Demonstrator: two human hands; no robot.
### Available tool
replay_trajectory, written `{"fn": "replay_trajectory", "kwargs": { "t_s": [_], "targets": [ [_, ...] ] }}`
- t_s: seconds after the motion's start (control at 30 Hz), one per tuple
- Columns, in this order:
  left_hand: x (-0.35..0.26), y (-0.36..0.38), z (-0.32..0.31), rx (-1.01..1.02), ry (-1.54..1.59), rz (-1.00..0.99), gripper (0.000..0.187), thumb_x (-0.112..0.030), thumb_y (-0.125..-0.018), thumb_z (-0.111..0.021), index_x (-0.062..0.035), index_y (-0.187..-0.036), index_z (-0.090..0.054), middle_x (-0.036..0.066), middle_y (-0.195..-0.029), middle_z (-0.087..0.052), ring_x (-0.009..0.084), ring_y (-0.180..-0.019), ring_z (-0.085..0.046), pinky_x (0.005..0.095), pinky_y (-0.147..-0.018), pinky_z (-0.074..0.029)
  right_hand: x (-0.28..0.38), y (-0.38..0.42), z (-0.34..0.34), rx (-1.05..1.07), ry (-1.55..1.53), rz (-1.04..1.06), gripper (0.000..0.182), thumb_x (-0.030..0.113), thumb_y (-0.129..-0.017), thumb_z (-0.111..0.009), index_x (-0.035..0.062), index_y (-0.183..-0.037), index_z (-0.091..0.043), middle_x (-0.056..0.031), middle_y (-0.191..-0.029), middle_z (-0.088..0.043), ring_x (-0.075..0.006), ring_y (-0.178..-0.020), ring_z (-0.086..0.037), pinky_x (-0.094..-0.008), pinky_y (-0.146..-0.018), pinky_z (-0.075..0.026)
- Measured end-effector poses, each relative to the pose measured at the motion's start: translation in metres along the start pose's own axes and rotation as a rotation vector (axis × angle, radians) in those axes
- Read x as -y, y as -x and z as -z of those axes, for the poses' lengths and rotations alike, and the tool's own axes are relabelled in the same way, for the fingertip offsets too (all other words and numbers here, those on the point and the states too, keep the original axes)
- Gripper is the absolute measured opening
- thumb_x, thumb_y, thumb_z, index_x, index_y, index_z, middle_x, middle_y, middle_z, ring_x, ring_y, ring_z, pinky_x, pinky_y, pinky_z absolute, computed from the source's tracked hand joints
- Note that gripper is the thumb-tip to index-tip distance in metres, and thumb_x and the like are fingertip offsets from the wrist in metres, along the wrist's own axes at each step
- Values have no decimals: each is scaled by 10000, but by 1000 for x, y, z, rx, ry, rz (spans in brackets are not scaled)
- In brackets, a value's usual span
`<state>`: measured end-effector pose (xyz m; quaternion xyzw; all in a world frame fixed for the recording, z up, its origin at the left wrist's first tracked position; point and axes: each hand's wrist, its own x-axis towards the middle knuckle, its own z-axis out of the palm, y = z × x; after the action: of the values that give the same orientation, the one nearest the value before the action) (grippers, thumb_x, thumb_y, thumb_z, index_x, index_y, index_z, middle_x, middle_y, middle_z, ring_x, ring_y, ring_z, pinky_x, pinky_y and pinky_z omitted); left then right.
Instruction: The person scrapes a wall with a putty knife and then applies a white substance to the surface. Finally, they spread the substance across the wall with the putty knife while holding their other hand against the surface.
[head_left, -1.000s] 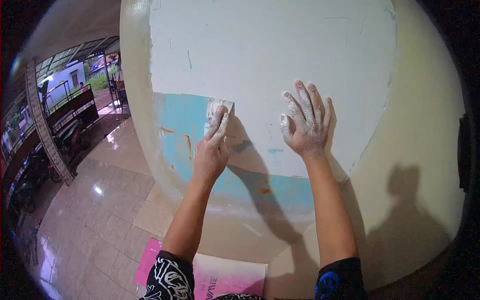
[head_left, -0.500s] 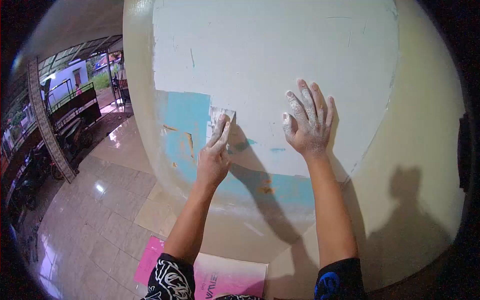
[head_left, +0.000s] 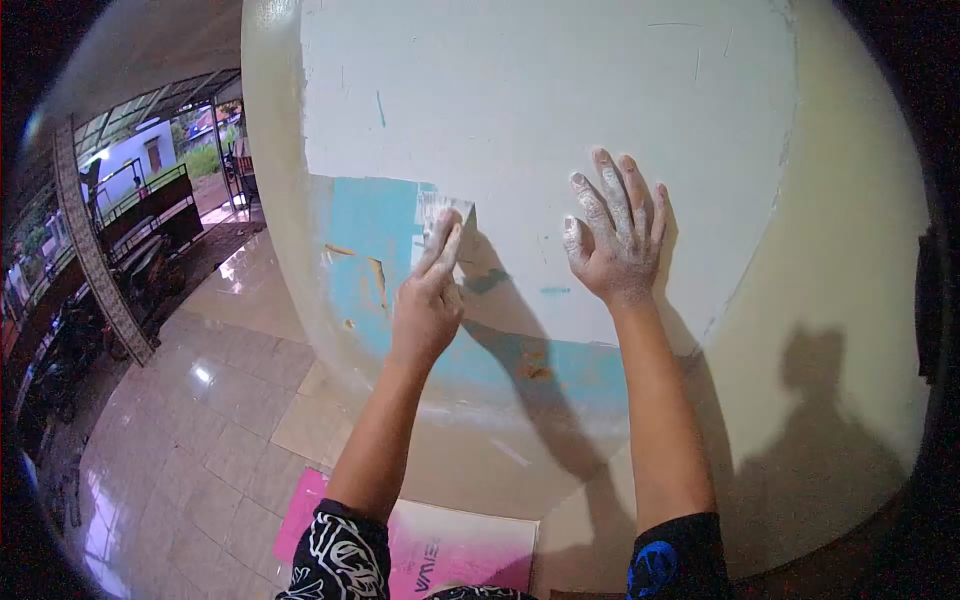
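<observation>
My left hand (head_left: 430, 285) grips a flat metal scraper blade (head_left: 447, 208), with two fingers stretched along it and its face against the wall. The blade lies at the edge between the white coating (head_left: 500, 100) and a bare turquoise patch (head_left: 375, 220). To the right, my right hand (head_left: 620, 235), dusty with white powder, lies flat on the white surface with its fingers spread. Brown chipped spots show in the turquoise, and a turquoise strip (head_left: 580, 375) runs below both hands.
A pink and white printed sheet (head_left: 460, 550) lies below on the tiled floor (head_left: 220, 400). At the left stand a pillar (head_left: 100, 240), a dark railing (head_left: 150, 208) and motorcycles in shadow. Cream wall (head_left: 850, 250) surrounds the coated area.
The scraper in my left hand has shifted slightly upward, and a little turquoise now shows above the blade's left corner. My right hand stays in nearly the same place.
</observation>
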<state>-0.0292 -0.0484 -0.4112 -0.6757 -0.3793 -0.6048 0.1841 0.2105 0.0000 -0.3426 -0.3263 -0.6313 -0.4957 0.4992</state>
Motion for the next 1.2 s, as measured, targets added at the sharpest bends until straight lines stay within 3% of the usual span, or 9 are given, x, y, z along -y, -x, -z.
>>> {"fn": "replay_trajectory", "kwargs": {
  "t_s": [0.43,0.67,0.73,0.77,0.87,1.07,1.1,1.2],
  "targets": [
    [-1,6,-18,37,-64,29,595,62,-882,-473,-137,-1438,-540,21,-1563,-438,344,-1239,-599,432,-961,-548,0,0,-4,3,6,-13,404,325,-898,-588,260,-1294,-636,21,-1565,-449,-214,-1478,-358,-585,-1201,-216],
    [1,16,-24,6,-98,9,612,54,-862,-493,-137,-1442,-534,25,-1557,-448,334,-1159,-652,408,-855,-596,-1,1,-7,16,-10,-9,421,315,-885,-607,252,-1300,-631,4,-1578,-432,-231,-1490,-333,-597,-1205,-193],
    [1,20,-23,2,-125,-59,614,56,-857,-494,-129,-1441,-533,26,-1556,-450,331,-1163,-650,412,-861,-595,0,1,-6,14,-10,-17,424,315,-885,-608,252,-1303,-630,3,-1580,-429,-231,-1489,-335,-598,-1205,-190],
    [2,21,-22,81,5,63,648,116,-849,-468,-118,-1451,-530,96,-1555,-446,324,-1361,-508,392,-1076,-485,0,1,-5,15,-14,-17,427,316,-885,-608,252,-1307,-628,2,-1582,-426,-231,-1488,-336,-600,-1206,-188],
    [-9,-5,-14,62,16,25,719,144,-802,-468,-129,-1465,-516,91,-1562,-438,319,-1359,-512,393,-1071,-491,1,1,-7,24,-2,-24,422,316,-893,-600,251,-1309,-626,5,-1576,-435,-231,-1482,-345,-599,-1203,-197],
    [-4,27,-24,107,-23,98,706,132,-812,-483,-134,-1465,-519,60,-1558,-451,315,-1335,-539,392,-1037,-517,1,0,-9,-32,2,-14,394,317,-897,-593,248,-1283,-642,13,-1554,-467,-230,-1473,-362,-594,-1191,-231],
    [-3,22,-27,35,-29,20,695,123,-817,-490,-139,-1460,-524,51,-1556,-454,322,-1322,-548,390,-1019,-529,1,0,-9,-29,1,-18,388,315,-899,-590,244,-1277,-643,15,-1554,-467,-231,-1472,-364,-594,-1190,-233],
    [-22,-15,-20,54,1,74,696,122,-810,-494,-141,-1453,-529,61,-1559,-445,337,-1318,-543,392,-1016,-533,2,0,-8,-15,-22,-13,376,305,-899,-593,232,-1264,-643,12,-1554,-466,-235,-1472,-364,-597,-1188,-233]
  ]
}}
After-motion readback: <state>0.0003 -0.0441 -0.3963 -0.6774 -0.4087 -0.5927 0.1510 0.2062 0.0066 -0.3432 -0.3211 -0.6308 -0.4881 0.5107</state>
